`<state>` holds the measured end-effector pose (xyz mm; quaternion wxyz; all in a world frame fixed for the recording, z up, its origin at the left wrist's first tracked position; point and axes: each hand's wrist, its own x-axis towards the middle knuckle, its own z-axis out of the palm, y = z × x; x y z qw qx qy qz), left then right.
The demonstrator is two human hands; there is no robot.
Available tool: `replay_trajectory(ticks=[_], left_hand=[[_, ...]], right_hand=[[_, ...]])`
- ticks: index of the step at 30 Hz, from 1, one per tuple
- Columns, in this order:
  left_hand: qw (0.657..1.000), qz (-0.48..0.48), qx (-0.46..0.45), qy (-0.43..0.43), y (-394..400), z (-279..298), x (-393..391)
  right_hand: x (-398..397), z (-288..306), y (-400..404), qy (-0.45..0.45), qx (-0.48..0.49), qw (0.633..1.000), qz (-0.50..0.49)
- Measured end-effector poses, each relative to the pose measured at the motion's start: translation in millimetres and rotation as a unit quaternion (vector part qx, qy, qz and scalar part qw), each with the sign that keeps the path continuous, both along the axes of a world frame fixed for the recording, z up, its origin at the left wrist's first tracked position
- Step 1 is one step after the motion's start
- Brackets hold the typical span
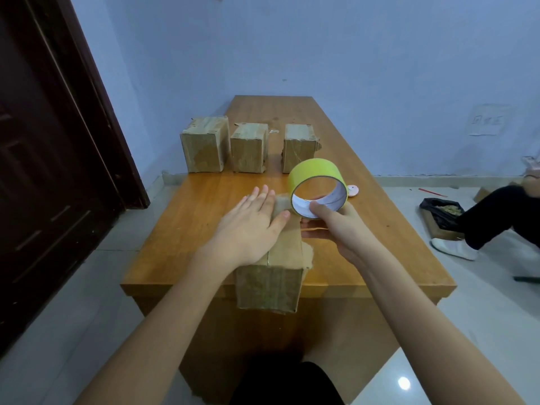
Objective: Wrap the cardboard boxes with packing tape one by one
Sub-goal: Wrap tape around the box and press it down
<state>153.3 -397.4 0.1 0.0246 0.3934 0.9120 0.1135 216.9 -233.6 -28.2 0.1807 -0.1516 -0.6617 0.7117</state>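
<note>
Along the middle of the room runs a long wooden table [204, 206], taken as the landmark for all else. Left of the table stands a dark brown door [49, 171], cut off by the frame edge. Right of the table, on the pale floor, a seated person's dark-trousered leg [496, 211] and white shoe [454, 249] show, the rest out of frame, beside a black bag [441, 210] whose contents are hard to make out.

At the table's near edge sits the nearest cardboard box [270, 285], its front face overhanging the edge, its top largely hidden by the hands and a torn flap sticking out on its right. Across the table's middle, well apart from it, stand three more cardboard boxes [204, 144] in a row.

The left hand [251, 226] lies flat, fingers spread, pressing on the near box's top. The right hand [336, 226] is closed around a yellow tape roll [317, 182], thumb inside the core, held just above the box's far right corner; any pulled strip is not discernible. Behind the roll on the table, a small pink object [353, 190] is mostly hidden.
</note>
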Motion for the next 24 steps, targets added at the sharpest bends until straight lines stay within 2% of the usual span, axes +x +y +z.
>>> replay_trajectory(ticks=[4,8,15,24], left_hand=[[1.0,-0.003,0.003,-0.004,0.0,0.3,-0.1],[1.0,-0.011,-0.002,-0.01,-1.3,1.0,0.0],[0.999,-0.015,-0.029,0.001,-1.4,3.9,0.0],[0.999,-0.024,-0.018,-0.011,-1.2,3.2,-1.8]], right_hand=[[1.4,-0.1,3.7,0.009,-0.032,0.999,0.006],[7.8,-18.4,2.1,0.007,-0.142,0.99,-0.011],[7.3,-34.7,0.3,0.0,-0.169,0.985,-0.018],[4.0,-49.6,-6.3,-0.016,-0.169,0.985,-0.031]])
